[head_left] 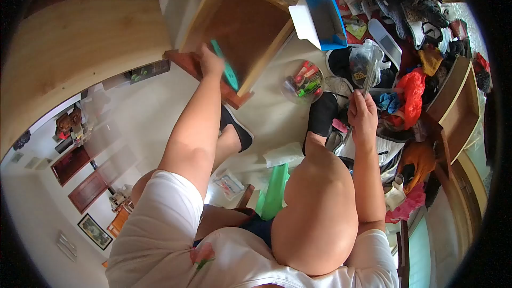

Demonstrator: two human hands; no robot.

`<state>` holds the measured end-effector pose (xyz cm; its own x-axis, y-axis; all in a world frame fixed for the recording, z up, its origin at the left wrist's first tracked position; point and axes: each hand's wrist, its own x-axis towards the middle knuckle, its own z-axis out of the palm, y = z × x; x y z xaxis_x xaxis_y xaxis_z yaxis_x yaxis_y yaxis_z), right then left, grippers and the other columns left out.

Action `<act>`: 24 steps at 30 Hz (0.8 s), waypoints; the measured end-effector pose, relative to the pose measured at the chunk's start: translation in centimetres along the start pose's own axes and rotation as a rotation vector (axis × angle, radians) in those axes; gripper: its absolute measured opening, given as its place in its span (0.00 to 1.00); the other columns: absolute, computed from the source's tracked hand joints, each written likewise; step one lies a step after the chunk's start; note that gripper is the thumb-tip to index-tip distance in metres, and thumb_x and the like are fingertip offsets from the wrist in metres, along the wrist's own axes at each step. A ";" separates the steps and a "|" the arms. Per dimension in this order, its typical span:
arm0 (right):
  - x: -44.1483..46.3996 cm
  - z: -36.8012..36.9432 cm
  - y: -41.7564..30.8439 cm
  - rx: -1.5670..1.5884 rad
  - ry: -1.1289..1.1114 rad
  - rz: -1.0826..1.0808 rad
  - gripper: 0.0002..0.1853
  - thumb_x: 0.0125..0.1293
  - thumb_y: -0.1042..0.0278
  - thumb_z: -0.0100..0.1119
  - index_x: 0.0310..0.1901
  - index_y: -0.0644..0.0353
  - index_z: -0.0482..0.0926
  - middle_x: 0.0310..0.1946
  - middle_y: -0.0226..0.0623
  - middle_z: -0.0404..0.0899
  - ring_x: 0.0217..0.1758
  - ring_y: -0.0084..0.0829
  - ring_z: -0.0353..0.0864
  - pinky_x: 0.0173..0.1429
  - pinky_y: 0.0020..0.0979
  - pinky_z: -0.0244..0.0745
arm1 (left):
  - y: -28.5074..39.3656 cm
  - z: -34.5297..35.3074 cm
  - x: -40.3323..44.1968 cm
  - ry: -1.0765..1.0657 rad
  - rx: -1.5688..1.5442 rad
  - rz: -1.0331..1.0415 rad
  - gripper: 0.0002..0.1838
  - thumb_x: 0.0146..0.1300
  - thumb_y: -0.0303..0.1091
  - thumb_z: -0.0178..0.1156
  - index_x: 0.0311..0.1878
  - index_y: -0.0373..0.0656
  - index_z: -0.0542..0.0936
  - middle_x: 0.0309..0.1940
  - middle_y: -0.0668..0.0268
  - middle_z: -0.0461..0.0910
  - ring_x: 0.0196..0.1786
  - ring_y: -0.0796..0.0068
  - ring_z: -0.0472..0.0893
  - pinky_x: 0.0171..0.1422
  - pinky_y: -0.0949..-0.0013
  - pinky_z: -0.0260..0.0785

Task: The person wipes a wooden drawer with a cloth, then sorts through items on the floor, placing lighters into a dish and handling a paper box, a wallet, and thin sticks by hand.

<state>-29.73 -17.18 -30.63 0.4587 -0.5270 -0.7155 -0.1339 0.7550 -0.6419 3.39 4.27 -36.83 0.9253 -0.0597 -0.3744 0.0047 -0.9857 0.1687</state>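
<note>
A mixed heap (397, 5) at right is seemingly left unsorted, the wooden drawer (253, 24) at upper centre is already pulled out, 1 teal item (228, 72) there is gripped by the left hand (212, 65), and 1 slim clear item (369, 77) is pinched by the right hand (364, 116) right of centre.

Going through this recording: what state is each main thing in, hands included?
Left hand: at the drawer, beside the teal object; grip unclear
Right hand: closed on a thin clear object
Drawer: tilted, inside exposed
Teal object: long side slanting across the drawer
Blue box: open, white flap out
Round tub: holding red and green items
Red bag: crumpled
</note>
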 end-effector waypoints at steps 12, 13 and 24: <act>0.5 0.7 0.4 -0.035 -0.007 -0.028 0.09 0.68 0.64 0.48 0.31 0.56 0.72 0.15 0.17 0.60 0.14 0.10 0.52 0.16 0.16 0.43 | 1.3 0.1 -2.9 -0.355 0.710 0.218 0.18 0.58 0.26 0.51 0.53 0.44 0.74 0.60 0.57 0.63 0.57 0.51 0.70 0.62 0.58 0.64; 0.4 0.8 0.3 -0.028 -0.002 -0.034 0.09 0.68 0.65 0.48 0.31 0.56 0.72 0.15 0.16 0.60 0.14 0.09 0.52 0.17 0.16 0.43 | 1.2 0.2 -2.9 -0.359 0.780 0.247 0.17 0.59 0.28 0.50 0.52 0.44 0.75 0.59 0.57 0.65 0.57 0.54 0.71 0.61 0.58 0.64; -2.1 1.6 -0.5 -0.603 -0.397 -0.307 0.10 0.64 0.63 0.52 0.37 0.62 0.74 0.23 0.37 0.73 0.28 0.30 0.73 0.35 0.30 0.69 | 11.0 -4.6 -16.2 -0.696 -0.781 0.529 0.16 0.63 0.40 0.56 0.48 0.39 0.75 0.49 0.59 0.75 0.46 0.71 0.77 0.53 0.67 0.69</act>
<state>-29.21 -15.79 -28.36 0.8171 -0.4127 -0.4025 -0.3520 0.1957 -0.9153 -9.84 -4.87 -24.71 0.4758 -0.7453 -0.4670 0.1371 -0.4617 0.8764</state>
